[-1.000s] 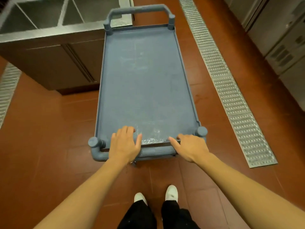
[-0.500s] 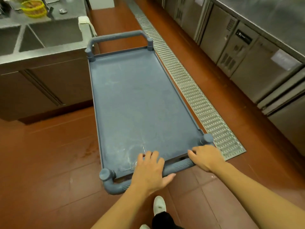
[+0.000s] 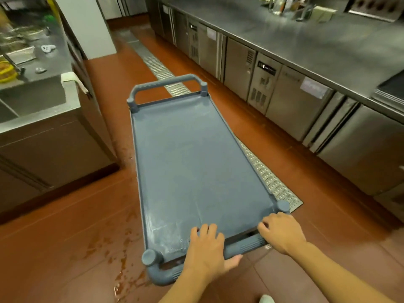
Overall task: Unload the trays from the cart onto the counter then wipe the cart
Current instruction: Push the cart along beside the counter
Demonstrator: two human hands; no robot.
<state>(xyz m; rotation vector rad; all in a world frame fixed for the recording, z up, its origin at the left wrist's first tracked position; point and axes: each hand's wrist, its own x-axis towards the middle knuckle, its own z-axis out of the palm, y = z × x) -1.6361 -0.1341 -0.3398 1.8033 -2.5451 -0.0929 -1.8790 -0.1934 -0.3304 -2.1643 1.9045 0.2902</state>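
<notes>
Both hands (image 3: 242, 246) around cart handle (image 3: 242, 246)

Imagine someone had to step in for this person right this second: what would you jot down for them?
Left hand: wrapped over the cart's near handle.
Right hand: gripping the same handle nearer its right end.
Cart: blue, top shelf bare apart from pale smears near the handle; it stands in the aisle between the sink unit and the long steel counter, partly over the floor drain grate.
Done: no trays remain on the top shelf.
Left: wiping looks unfinished, and no cloth is in either hand. The floor beside the cart looks wet, so step carefully.
</notes>
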